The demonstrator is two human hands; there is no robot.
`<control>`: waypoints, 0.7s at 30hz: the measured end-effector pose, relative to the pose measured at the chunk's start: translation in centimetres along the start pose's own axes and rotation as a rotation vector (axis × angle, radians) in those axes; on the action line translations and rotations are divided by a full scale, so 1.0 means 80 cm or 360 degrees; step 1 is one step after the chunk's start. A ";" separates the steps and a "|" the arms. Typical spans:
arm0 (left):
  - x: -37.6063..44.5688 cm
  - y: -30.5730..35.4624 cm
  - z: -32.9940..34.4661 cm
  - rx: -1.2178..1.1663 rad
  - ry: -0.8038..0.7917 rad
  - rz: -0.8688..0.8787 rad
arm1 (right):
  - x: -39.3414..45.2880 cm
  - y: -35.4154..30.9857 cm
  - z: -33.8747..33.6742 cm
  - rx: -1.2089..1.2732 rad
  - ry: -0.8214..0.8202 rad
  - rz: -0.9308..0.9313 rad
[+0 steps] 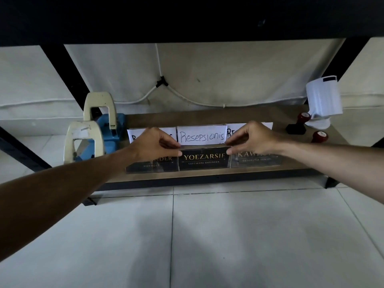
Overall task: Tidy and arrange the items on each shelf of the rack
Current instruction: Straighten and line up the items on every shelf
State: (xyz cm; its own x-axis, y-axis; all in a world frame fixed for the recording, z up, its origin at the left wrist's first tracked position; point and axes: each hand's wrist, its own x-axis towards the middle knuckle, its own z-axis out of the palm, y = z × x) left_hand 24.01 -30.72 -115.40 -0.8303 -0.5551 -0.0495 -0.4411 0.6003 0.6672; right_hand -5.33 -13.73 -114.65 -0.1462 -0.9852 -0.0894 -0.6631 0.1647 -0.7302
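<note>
On the low wooden shelf [207,118] three black acrylic nameplates stand in a front row. The middle nameplate [204,161] reads YOEZARSIF. My left hand [153,145] pinches its upper left corner and my right hand [252,138] pinches its upper right corner. The left nameplate [152,166] and the right nameplate [255,161] are partly hidden by my hands. Behind them stand three white paper signs; the middle sign [201,135] reads Resepsionis, the outer two are half covered.
Two cream and blue hole punches [85,142] [101,113] stand at the shelf's left end. Two red-handled stamps [299,123] [320,137] and a white paper roll holder [323,98] occupy the right end. Black rack posts flank the shelf; pale floor tiles lie in front.
</note>
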 end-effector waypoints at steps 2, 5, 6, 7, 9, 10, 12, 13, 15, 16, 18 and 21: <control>0.006 0.005 -0.008 0.0024 0.0057 0.0007 | 0.006 -0.007 -0.013 0.0012 0.0064 -0.0003; 0.020 0.011 -0.027 0.0075 0.0236 0.0011 | 0.019 -0.010 -0.033 -0.0082 0.0152 -0.0042; 0.025 0.012 -0.034 0.0130 0.0286 0.0012 | 0.023 -0.009 -0.037 -0.0167 0.0172 -0.0040; 0.031 0.012 -0.040 0.0204 0.0315 -0.0002 | 0.028 -0.007 -0.040 -0.0275 0.0203 -0.0039; 0.043 0.008 -0.048 0.0257 0.0317 -0.0055 | 0.040 0.000 -0.041 -0.0442 0.0250 -0.0009; 0.047 0.005 -0.049 0.0267 0.0293 -0.0075 | 0.046 0.004 -0.038 -0.0472 0.0246 0.0013; 0.055 -0.003 -0.047 0.0314 0.0233 -0.0095 | 0.057 0.010 -0.031 -0.0459 0.0212 0.0031; 0.059 -0.006 -0.045 0.0324 0.0214 -0.0101 | 0.062 0.013 -0.028 -0.0439 0.0202 0.0034; 0.064 -0.009 -0.040 0.0326 0.0189 -0.0094 | 0.068 0.014 -0.024 -0.0407 0.0198 0.0019; 0.068 -0.010 -0.038 0.0323 0.0175 -0.0075 | 0.070 0.015 -0.022 -0.0393 0.0204 0.0017; 0.075 -0.012 -0.035 0.0308 0.0149 -0.0049 | 0.073 0.016 -0.020 -0.0340 0.0236 0.0020; 0.083 -0.017 -0.032 0.0265 0.0165 -0.0086 | 0.075 0.023 -0.016 -0.0286 0.0280 0.0008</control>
State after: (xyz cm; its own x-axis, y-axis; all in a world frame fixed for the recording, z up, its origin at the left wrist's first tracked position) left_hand 19.96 -36.69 -114.78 -0.7681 -0.6404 0.0006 -0.5416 0.6501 0.5329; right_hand -8.40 -19.29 -115.65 -0.2650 -0.9635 0.0381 -0.7797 0.1909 -0.5963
